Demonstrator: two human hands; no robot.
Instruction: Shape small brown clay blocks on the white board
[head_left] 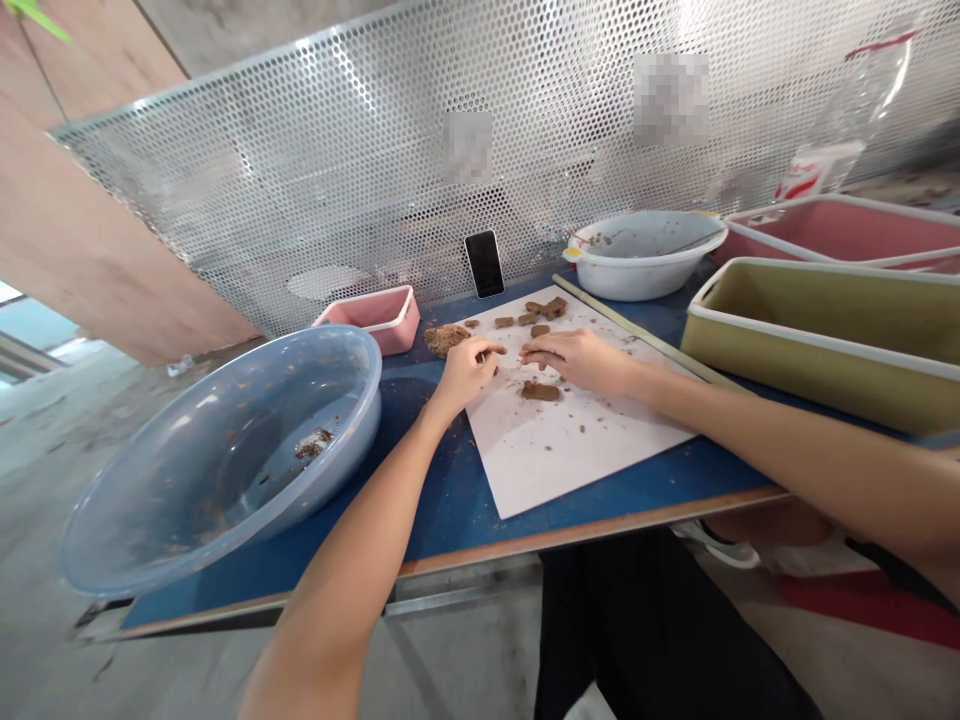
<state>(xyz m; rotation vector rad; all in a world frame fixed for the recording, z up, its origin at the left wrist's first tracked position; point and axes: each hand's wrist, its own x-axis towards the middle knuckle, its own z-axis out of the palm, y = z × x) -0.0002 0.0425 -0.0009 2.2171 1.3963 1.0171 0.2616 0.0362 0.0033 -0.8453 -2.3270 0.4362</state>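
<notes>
My left hand [469, 368] is at the left edge of a white board [517, 470], its fingers bent but apart, with nothing visible in them. Just behind it lies a rough brown clay-like lump [446, 340]. Over the board, my right hand [574, 357] is held palm down with fingers stretched out towards my left hand; what lies under its fingertips is hidden. A short brown clay-like bar [540, 391] rests on the board below my right hand. Several similar pieces [551, 309] lie at the far end, and crumbs are scattered about.
A large blue basin [360, 400] stands left, with a small pink box [401, 325] behind it. A phone [484, 264] leans against the perforated metal screen [360, 150]. On the right are a thin stick [637, 330], a white bowl [637, 280], a green trough [810, 350] and a pink trough [840, 225].
</notes>
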